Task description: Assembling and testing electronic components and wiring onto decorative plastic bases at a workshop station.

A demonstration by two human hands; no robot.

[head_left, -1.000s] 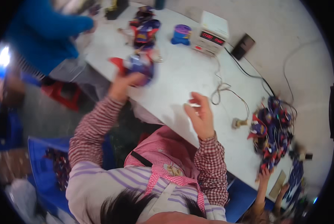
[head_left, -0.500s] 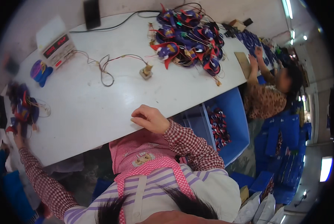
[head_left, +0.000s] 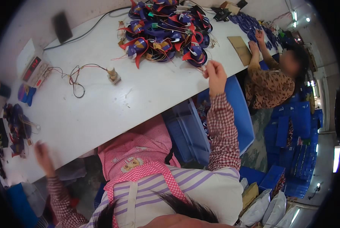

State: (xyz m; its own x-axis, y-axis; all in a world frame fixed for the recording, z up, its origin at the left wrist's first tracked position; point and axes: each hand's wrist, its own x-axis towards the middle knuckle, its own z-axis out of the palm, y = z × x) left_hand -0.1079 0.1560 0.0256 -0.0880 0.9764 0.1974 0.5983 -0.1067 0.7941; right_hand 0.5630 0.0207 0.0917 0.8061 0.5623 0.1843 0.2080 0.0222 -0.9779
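A heap of purple and red shell-like units [head_left: 166,36] with thin wires lies on the white table [head_left: 101,117]. At the heap's right front edge, my right hand [head_left: 216,76] has its thumb and fingers pinched at the wire ends [head_left: 204,70] of the nearest unit [head_left: 196,54]. My left hand [head_left: 44,156] is over the table's left front edge, smeared by motion, and its fingers cannot be made out. Beyond it sits a smaller group of purple and red units [head_left: 18,127], apart from the hand.
A power supply with a red display [head_left: 32,72] stands at the back left, wired to a small pale block [head_left: 113,76]. A blue spool [head_left: 26,94] sits nearby. Blue bins [head_left: 240,114] are below the table edge. A co-worker [head_left: 270,89] handles purple parts at the right.
My right hand has gone from the table's front edge to the heap at the far right. My left hand has come away from the left group of units. The view has shifted.
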